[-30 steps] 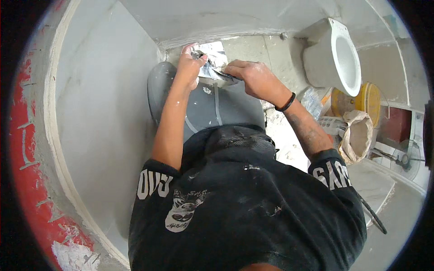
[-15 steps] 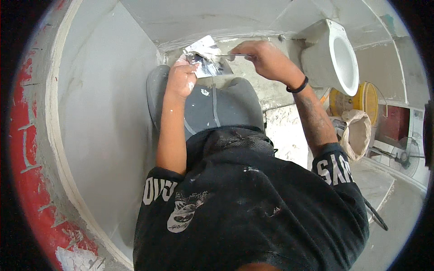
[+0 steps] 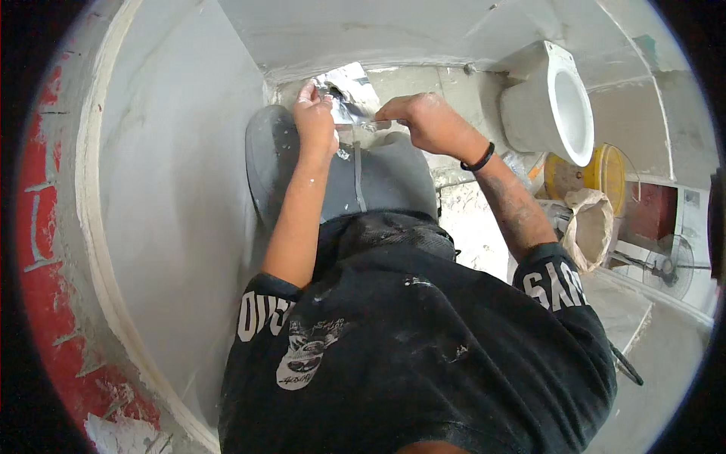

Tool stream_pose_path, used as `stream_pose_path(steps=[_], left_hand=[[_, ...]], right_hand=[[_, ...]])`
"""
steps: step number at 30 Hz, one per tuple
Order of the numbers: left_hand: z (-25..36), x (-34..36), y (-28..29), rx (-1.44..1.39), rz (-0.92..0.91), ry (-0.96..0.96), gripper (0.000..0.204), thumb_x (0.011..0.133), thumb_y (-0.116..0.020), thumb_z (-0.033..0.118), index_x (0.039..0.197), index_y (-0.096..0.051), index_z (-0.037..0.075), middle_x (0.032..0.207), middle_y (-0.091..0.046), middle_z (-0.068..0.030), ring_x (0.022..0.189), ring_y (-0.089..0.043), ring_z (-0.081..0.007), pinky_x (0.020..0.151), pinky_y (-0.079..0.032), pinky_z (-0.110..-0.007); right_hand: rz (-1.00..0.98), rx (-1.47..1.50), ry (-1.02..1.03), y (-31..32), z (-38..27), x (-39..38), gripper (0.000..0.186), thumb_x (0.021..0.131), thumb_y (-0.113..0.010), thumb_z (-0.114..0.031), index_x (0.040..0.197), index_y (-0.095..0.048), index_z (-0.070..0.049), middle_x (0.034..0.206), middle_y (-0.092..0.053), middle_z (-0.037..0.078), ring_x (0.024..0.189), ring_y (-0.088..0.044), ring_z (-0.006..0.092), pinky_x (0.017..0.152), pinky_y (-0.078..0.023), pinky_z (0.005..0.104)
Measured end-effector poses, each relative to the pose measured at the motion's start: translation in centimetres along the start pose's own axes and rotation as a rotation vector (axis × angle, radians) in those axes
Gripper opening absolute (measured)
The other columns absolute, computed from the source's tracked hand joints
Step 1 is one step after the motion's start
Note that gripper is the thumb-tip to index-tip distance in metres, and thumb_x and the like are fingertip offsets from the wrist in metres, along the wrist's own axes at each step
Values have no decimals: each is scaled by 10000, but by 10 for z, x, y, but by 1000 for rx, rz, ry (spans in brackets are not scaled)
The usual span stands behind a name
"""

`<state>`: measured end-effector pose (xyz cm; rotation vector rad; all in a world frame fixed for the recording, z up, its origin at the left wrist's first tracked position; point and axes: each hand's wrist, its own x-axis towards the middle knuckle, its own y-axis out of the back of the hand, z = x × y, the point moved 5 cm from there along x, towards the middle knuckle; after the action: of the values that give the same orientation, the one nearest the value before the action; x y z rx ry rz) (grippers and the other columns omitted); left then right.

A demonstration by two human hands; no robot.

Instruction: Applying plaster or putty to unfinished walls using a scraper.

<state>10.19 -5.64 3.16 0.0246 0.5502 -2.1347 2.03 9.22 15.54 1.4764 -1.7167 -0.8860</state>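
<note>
My left hand (image 3: 314,121) grips a shiny flat metal sheet (image 3: 360,85) smeared with white paste, holding it by its left edge above my knees. Closed around a thin scraper (image 3: 373,122), my right hand (image 3: 439,125) brings the blade to the sheet's near right edge. The scraper shows almost edge-on, so its full shape is hard to make out, and my fingers cover its handle. White residue marks my left fingers and the knees of my grey trousers (image 3: 392,178).
Grey wall panels (image 3: 174,151) stand close on my left and ahead. A white toilet bowl (image 3: 522,113) is at the far right. Nearer are a yellow bucket (image 3: 609,178), an open pale sack (image 3: 591,234) and a fan (image 3: 669,265). A pale slab (image 3: 473,223) lies beside me.
My right hand and the scraper have moved nearer to me and slightly left, from the middle of the sheet to its near edge. My left hand has shifted slightly right.
</note>
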Motion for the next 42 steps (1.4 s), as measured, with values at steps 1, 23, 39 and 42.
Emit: stream_pose_path(steps=[1, 23, 39, 42], left_hand=[[2, -1, -4, -67, 26, 50, 495, 850, -407, -110, 1338, -329, -80, 1138, -543, -195, 980, -580, -226, 808, -496, -324], [25, -11, -14, -167, -30, 79, 482, 832, -413, -122, 1310, -355, -100, 1178, -542, -171, 1045, -550, -212, 910, -425, -293], [73, -72, -33, -559, -421, 184, 623, 725, -430, -119, 1331, -320, -25, 1265, -467, -153, 1169, -486, -268, 1013, -392, -403], [77, -71, -33, -547, -441, 184, 630, 717, -431, -124, 1330, -317, -35, 1246, -483, -157, 1159, -496, -266, 1002, -405, -401]], right_hand=[[-40, 60, -40, 6, 2, -1, 439, 655, -455, 139, 1005, -654, -36, 990, -657, 125, 847, -618, 333, 716, -503, 388], [-156, 62, -26, 37, 0, -2, 440, 644, -476, 166, 995, -663, -20, 984, -663, 153, 860, -643, 287, 776, -513, 337], [427, 689, -52, 23, -2, -41, 711, 581, -449, 179, 1242, -430, -82, 1219, -423, 104, 1156, -460, 234, 977, -383, 348], [373, 475, 86, 18, -19, -37, 682, 592, -445, 198, 1210, -418, -88, 1221, -359, 167, 1149, -462, 340, 964, -397, 400]])
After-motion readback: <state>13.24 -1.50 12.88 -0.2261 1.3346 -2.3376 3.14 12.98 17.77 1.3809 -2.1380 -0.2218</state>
